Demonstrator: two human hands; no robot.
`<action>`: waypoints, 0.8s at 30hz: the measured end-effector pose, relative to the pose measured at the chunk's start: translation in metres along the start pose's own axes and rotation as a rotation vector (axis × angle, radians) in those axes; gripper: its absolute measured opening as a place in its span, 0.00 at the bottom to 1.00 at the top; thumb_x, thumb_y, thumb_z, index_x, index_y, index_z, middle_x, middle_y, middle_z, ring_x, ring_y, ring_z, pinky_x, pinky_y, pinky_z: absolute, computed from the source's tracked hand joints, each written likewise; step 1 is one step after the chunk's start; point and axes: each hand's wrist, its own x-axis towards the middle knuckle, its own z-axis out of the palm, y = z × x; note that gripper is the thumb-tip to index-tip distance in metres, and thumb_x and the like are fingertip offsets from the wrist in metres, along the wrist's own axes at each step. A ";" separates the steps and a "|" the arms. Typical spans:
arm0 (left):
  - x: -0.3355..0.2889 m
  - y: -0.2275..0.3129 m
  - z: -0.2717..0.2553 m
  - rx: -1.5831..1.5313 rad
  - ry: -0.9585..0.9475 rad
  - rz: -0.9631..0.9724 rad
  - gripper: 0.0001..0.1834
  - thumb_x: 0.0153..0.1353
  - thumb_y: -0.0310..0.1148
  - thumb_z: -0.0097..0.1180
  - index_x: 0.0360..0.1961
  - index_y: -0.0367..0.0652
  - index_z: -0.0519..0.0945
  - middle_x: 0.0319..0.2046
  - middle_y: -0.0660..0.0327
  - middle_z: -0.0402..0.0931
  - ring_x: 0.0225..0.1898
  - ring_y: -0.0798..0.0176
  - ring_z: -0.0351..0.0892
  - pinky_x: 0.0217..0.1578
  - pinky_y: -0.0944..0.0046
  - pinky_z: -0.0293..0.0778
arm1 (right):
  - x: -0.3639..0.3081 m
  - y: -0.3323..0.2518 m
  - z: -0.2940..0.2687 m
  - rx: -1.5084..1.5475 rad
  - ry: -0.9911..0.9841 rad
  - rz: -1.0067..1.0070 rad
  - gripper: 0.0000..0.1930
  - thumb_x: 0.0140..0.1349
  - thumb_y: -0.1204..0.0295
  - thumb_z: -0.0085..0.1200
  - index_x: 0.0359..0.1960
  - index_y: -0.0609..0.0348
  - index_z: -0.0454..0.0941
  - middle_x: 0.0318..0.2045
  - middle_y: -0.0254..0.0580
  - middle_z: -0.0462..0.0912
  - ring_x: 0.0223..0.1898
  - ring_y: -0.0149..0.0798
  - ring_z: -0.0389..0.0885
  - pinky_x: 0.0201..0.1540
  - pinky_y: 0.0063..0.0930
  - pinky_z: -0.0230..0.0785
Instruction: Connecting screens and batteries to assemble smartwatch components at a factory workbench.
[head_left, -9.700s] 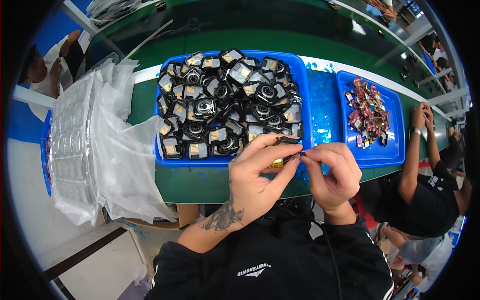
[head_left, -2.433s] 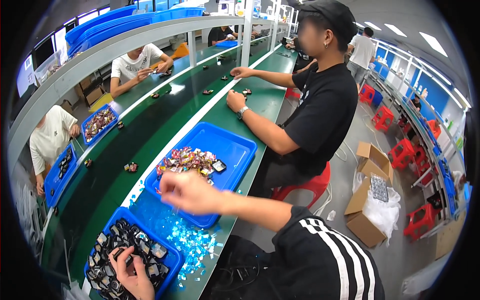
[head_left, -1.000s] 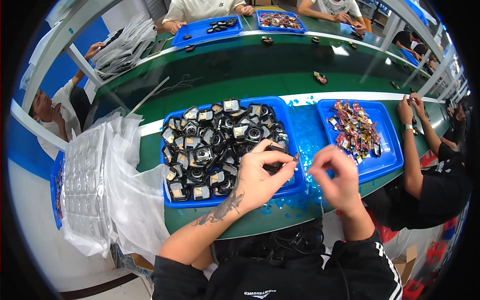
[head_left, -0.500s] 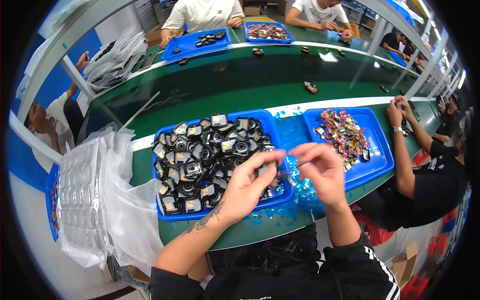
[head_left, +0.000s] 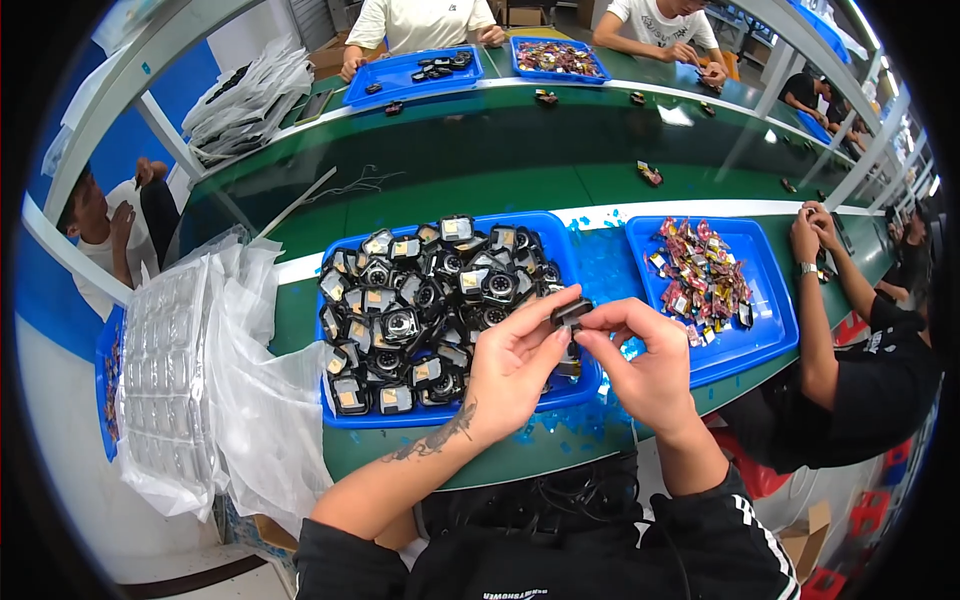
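Toward three o'clock over the blue tray [head_left: 562, 245], the left hand [head_left: 512, 368] and right hand [head_left: 650, 352] pinch one small black case [head_left: 570, 312], likely paired to steady it.

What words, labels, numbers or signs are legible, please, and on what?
Wording not copied; print shows on:
Wearer's black top: white lettering, inverted.
White shirt, top right: dark lettering.
Cream shirt, top: dark mark.
Black shirt, right: print too small.
Held black piece, pink pieces: nothing legible.
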 end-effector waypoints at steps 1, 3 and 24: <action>-0.001 -0.001 -0.001 -0.009 -0.014 -0.022 0.25 0.67 0.19 0.47 0.65 0.31 0.65 0.58 0.51 0.71 0.59 0.63 0.71 0.61 0.66 0.67 | 0.002 0.000 -0.001 -0.086 -0.013 -0.065 0.06 0.53 0.82 0.62 0.33 0.64 0.82 0.30 0.41 0.85 0.29 0.32 0.83 0.30 0.23 0.74; -0.002 0.000 0.002 -0.041 -0.006 -0.012 0.24 0.67 0.20 0.48 0.64 0.31 0.65 0.56 0.51 0.73 0.58 0.64 0.72 0.60 0.65 0.67 | 0.002 0.000 -0.002 -0.173 -0.026 -0.127 0.05 0.53 0.82 0.63 0.32 0.64 0.82 0.29 0.40 0.85 0.27 0.32 0.83 0.30 0.23 0.73; -0.010 -0.004 0.004 0.106 -0.099 0.005 0.25 0.67 0.20 0.48 0.65 0.30 0.64 0.60 0.52 0.70 0.60 0.64 0.70 0.58 0.65 0.70 | 0.004 -0.006 -0.011 -0.018 -0.026 0.014 0.04 0.50 0.79 0.64 0.24 0.65 0.80 0.20 0.37 0.79 0.19 0.28 0.72 0.23 0.22 0.64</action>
